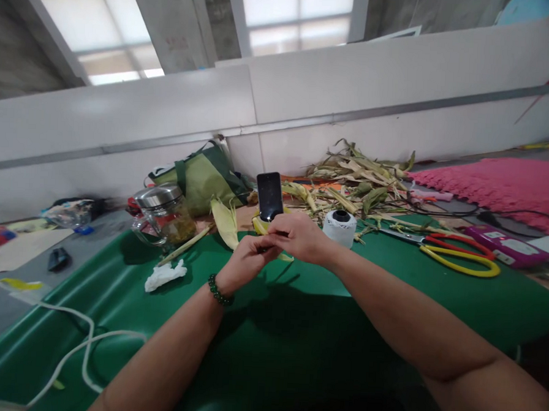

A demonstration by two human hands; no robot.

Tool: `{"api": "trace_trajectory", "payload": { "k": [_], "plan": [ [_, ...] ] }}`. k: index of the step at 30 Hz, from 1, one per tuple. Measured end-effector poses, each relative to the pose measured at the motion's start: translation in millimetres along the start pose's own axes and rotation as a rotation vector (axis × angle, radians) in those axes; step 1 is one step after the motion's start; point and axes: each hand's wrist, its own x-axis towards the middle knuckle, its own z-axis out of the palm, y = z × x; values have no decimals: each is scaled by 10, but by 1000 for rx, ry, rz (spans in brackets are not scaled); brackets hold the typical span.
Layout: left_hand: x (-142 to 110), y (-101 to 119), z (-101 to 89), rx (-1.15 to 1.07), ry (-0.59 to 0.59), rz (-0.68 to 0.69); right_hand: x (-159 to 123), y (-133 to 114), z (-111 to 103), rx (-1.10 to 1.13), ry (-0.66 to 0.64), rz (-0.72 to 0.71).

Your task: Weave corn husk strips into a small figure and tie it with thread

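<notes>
My left hand and my right hand meet over the green table cover, fingertips pinched together. What they pinch is small and mostly hidden by the fingers. The tip of a yellow-green strip, resembling corn husk, shows just below them; whether it is held I cannot tell. A green bead bracelet circles my left wrist. Behind the hands a dark phone leans upright in a yellow holder. A pale corn husk lies left of it, and a white spool of thread stands to the right.
Scissors with red and yellow handles lie at the right near a purple box. Dried husks are heaped at the back. A glass jar, green bag, crumpled tissue and white cable occupy the left.
</notes>
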Motion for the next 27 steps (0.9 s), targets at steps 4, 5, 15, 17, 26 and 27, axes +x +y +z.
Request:
{"api": "trace_trajectory", "payload": {
  "k": [4, 5, 15, 17, 26, 27],
  "plan": [
    [-10, -24, 107, -29, -25, 3, -10, -76, 13, 104, 69, -14],
    [-8, -24, 122, -52, -23, -13, -5, -82, 7, 126, 96, 8],
    [18, 83, -40, -553, -1, -364, 81, 200, -107, 213, 105, 175],
    [2, 95, -70, -550, 21, -357, 81, 217, -90, 191, 87, 155],
    [9, 127, -136, -69, 33, -211, 55, 211, -194, 90, -150, 140],
    [20, 112, -147, -61, 52, -186, 52, 218, -212, 92, -191, 121]
  ]
}}
